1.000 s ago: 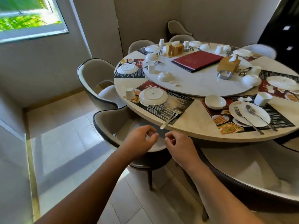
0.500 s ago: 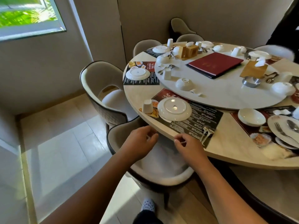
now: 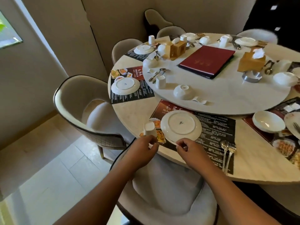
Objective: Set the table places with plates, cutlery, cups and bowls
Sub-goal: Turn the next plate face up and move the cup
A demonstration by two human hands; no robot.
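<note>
Face-down, plate [image 3: 181, 125] lies flat beside left hand [image 3: 141, 151], right hand [image 3: 189, 151]

Both forearms [image 3: 100, 190] bare, apparently no sleeves or jewellery.

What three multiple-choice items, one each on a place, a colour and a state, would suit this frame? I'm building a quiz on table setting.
1. Where do the metal spoon and fork lie?
A. on the dark printed placemat, right of the plate
B. on the round turntable
C. on the chair seat

2. What colour is the flat menu folder?
A. green
B. dark red
C. white

3. How does the nearest white round plate sit?
A. upright
B. broken
C. upside down

Answers: 1 A, they rest on the mat's right part; 2 B, its cover is maroon; 3 C, its foot ring and maker's mark face up.
</note>
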